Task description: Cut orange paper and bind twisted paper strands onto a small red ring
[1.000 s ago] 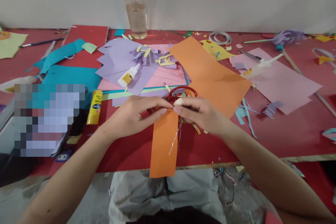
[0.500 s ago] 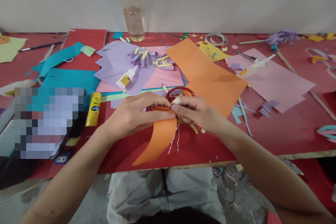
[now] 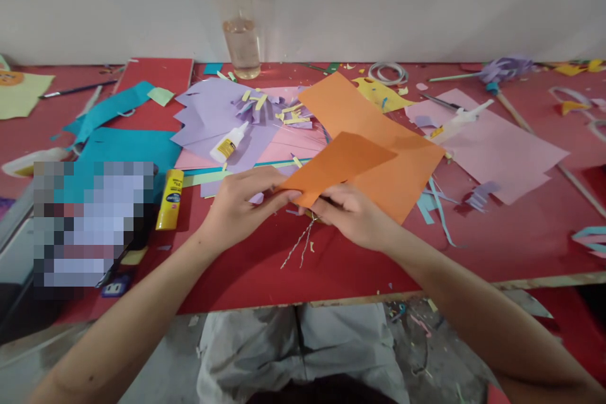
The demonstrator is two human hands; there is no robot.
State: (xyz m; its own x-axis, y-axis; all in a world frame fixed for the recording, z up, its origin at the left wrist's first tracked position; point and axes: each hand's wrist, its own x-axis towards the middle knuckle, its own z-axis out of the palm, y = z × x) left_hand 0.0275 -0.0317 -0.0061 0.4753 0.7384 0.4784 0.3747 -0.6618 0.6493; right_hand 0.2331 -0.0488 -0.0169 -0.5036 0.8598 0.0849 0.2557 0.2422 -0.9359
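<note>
My left hand point(image 3: 250, 199) pinches the near end of an orange paper strip point(image 3: 345, 161) between thumb and fingers. The strip slants up and away to the right, above a larger orange sheet point(image 3: 416, 151). Close beside it, my right hand point(image 3: 350, 211) is closed, its fingertips at the lower edge of the strip. From under the right fingers hang two thin twisted wires point(image 3: 303, 243), spread over the red table. The upper part of the wire piece is hidden by the fingers and the paper.
Left of my hands lie a yellow glue stick point(image 3: 170, 199), a blurred-out phone-like object point(image 3: 95, 221) and a small glue bottle point(image 3: 229, 142) on purple paper point(image 3: 203, 113). A bottle of liquid point(image 3: 242, 47) stands by the wall. Pink paper point(image 3: 502, 158) lies right. The table edge point(image 3: 341, 304) is near my lap.
The orange strip has swung from hanging toward me to pointing up and away. It now covers where red scissor handles showed. The pale ball at my right fingertips is out of sight.
</note>
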